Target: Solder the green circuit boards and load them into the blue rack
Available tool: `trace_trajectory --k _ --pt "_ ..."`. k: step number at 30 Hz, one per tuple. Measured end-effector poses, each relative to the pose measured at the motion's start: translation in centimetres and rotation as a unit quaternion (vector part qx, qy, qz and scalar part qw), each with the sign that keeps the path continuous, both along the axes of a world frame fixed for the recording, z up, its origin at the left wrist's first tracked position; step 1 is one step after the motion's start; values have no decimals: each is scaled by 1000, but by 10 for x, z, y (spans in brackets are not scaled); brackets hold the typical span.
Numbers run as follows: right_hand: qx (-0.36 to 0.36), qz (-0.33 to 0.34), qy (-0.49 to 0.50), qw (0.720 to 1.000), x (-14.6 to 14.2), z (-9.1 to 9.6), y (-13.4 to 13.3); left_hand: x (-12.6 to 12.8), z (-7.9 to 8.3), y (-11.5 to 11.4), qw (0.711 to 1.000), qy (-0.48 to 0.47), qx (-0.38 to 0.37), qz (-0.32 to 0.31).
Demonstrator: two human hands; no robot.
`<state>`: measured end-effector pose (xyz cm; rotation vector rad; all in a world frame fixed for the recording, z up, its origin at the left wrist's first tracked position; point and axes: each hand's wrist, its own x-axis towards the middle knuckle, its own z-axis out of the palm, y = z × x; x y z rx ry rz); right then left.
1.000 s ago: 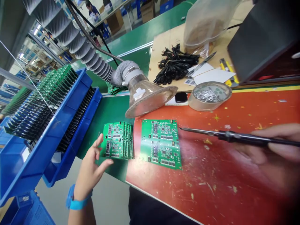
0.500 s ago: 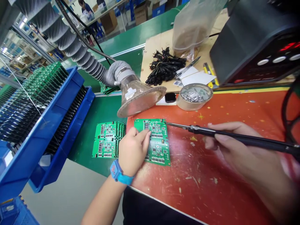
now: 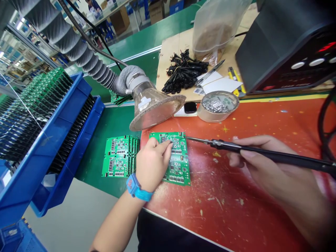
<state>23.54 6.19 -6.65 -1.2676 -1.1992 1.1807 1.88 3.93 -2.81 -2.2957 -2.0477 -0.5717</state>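
A green circuit board (image 3: 178, 171) lies on the red mat, partly covered by my left hand (image 3: 153, 161). The thumb and forefinger of that hand are pinched together over the board's middle; what they hold, if anything, is too small to tell. My right hand (image 3: 262, 164) grips a black soldering iron (image 3: 225, 145) like a pen. Its thin metal tip meets the board's upper right corner, or hovers just over it. Left of my left hand, several similar circuit boards (image 3: 117, 157) stand in an overlapping row on the green surface.
A fume extractor hood (image 3: 154, 108) hangs just behind the board. Behind the mat are a round tin (image 3: 217, 106), bundled black cables (image 3: 183, 71), a utility knife (image 3: 235, 80) and a soldering station (image 3: 286, 49). Blue bins (image 3: 65, 119) filled with boards stand at left.
My left hand has shifted slightly to the right over the board, its pinched fingertips now closer to the upper right components. The soldering iron stays at nearly the same spot.
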Motion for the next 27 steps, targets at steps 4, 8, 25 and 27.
trace_trajectory --k 4,8,25,27 --pt "2 7 42 999 2 4 -2 -1 0 -3 1000 -15 7 -6" --pt "9 15 44 999 2 7 -3 -1 1 -4 1000 -10 0 -9" --pt "9 18 -1 1000 1 11 -3 -10 7 -22 994 -104 36 -16" --pt "1 10 14 1000 0 13 -4 -14 7 -31 992 -113 49 -18"
